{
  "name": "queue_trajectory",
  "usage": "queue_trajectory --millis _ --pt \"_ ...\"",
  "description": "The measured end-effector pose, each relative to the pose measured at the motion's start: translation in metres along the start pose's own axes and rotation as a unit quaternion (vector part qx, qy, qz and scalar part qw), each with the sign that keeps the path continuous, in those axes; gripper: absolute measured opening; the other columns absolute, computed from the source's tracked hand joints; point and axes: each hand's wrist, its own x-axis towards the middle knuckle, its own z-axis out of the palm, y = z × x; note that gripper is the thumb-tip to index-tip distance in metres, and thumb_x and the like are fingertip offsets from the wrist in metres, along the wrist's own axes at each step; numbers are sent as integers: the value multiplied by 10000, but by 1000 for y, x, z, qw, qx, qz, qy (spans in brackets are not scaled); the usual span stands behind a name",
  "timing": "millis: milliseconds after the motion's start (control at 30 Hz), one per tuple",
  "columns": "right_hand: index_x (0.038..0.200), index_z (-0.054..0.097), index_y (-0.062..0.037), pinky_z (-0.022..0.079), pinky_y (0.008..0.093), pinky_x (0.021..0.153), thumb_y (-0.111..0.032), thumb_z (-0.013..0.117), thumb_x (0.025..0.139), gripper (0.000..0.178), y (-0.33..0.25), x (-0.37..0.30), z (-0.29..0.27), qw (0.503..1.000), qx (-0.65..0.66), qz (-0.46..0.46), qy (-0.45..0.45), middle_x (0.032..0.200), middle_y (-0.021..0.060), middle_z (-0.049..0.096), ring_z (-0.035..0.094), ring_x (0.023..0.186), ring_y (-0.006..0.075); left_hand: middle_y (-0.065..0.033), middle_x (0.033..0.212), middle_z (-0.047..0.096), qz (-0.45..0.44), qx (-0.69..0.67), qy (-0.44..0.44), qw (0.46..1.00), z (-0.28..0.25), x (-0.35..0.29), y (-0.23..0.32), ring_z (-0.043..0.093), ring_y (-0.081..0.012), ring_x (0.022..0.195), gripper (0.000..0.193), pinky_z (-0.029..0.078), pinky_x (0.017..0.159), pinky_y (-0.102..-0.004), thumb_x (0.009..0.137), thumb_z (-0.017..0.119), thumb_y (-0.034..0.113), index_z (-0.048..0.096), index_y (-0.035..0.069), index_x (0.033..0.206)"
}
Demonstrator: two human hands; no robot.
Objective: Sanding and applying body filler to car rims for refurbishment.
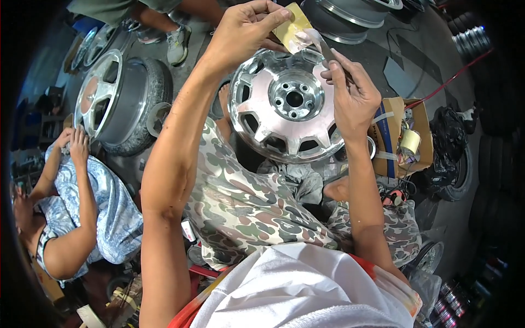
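My left hand [247, 28] is closed on a flat yellow card [296, 23], gripping it between thumb and fingers above the far edge of a wheel. A whitish paste [304, 40] lies on the card's lower right corner. My right hand [354, 90] is wrapped round a putty knife [326, 51], whose paste-smeared tip touches the paste on the card. Below both hands lies a silver alloy wheel [295, 143], face up before my knees, with pinkish-grey patches across its spokes and a shiny hub. My right fingers partly cover its right edge.
At left, another person's hands [79, 143] touch a tilted wheel [101, 95] beside a tire. A cardboard box [387, 145] of odds and ends stands at right, near a black plastic bag [447, 143]. More rims [350, 22] and a person's shoe [178, 46] are at the far side.
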Motion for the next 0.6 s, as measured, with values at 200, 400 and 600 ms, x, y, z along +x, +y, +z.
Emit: queue_trajectory --millis 200,400,600 --pt "1168 712 43 554 241 690 -7 665 961 219 -1 -4 3 992 79 74 -59 988 121 723 704 804 133 -23 889 683 2 3 -14 1000 1 -2 -2 674 -92 758 228 602 648 -250 1026 629 227 655 1 1044" --pt "1181 701 61 549 240 729 -23 659 974 227 5 -19 5 976 115 125 -140 999 146 735 689 818 131 -42 863 695 18 24 21 999 -7 5 -6 669 -89 728 196 572 609 -240 1024 623 184 661 -7 1003" --pt "1120 713 56 549 248 709 -86 688 968 209 55 -31 1 951 136 251 -118 948 107 730 707 816 149 -25 807 700 90 58 99 989 -14 12 -6 640 -63 703 188 497 577 -207 1027 607 143 672 -20 959"
